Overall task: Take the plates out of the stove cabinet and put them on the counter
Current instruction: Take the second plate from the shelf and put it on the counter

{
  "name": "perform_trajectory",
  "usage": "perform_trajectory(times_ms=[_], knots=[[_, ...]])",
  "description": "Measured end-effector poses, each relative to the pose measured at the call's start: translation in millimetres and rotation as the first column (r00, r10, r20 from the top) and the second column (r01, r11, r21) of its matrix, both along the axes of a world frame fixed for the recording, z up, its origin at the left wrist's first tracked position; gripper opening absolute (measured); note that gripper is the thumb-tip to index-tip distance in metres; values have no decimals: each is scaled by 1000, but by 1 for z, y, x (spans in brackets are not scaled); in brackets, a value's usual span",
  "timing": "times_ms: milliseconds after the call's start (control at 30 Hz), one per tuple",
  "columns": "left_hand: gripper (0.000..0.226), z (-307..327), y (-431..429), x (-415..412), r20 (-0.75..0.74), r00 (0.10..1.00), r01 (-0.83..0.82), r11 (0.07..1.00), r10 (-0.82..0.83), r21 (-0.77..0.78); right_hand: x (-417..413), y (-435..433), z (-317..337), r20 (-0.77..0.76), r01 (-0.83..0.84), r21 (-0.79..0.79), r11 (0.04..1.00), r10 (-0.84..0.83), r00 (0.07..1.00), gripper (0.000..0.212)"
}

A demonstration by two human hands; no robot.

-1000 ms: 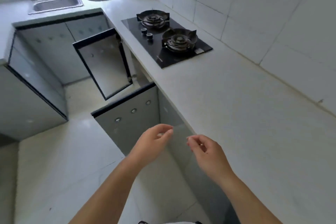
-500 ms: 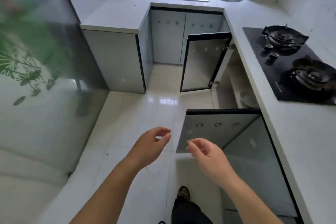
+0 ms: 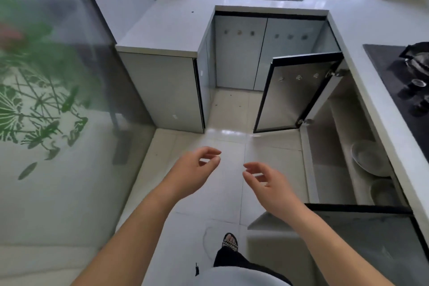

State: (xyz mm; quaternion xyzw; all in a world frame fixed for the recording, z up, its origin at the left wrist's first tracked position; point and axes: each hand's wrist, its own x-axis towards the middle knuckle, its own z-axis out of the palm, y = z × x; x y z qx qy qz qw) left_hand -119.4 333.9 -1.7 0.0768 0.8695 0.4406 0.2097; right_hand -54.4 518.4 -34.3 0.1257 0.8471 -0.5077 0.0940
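Each grip empty — left hand (image 3: 192, 169), right hand (image 3: 267, 184) loosely curled, plates (image 3: 369, 158) inside cabinet (image 3: 329, 137).

Stove cabinet (image 3: 329, 146): set under the white table (image 3: 380, 109); both glass-faced, black-framed doors stand open, the far door (image 3: 294, 93) and the near door (image 3: 371, 227) each swung out over the floor; interior pale grey. Plates: two round, pale grey-white pieces lie inside on the cabinet bottom, partly hidden by the table edge; larger plate (image 3: 368, 158) shows its inner face; smaller plate (image 3: 381, 190) sits just beside it, toward the near door; contact between them cannot be determined.
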Motion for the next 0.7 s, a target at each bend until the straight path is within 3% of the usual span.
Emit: perform_trajectory(times_ms=[300, 700], knots=[[20, 4, -5, -111, -22, 997, -68, 998, 68, 6, -123, -1, 1, -36, -31, -9, 999, 30, 999, 19], [21, -19, 30, -312, 3, 988, 151, 988, -152, 27, -275, 22, -3, 50, 156, 102, 982, -162, 986, 25]])
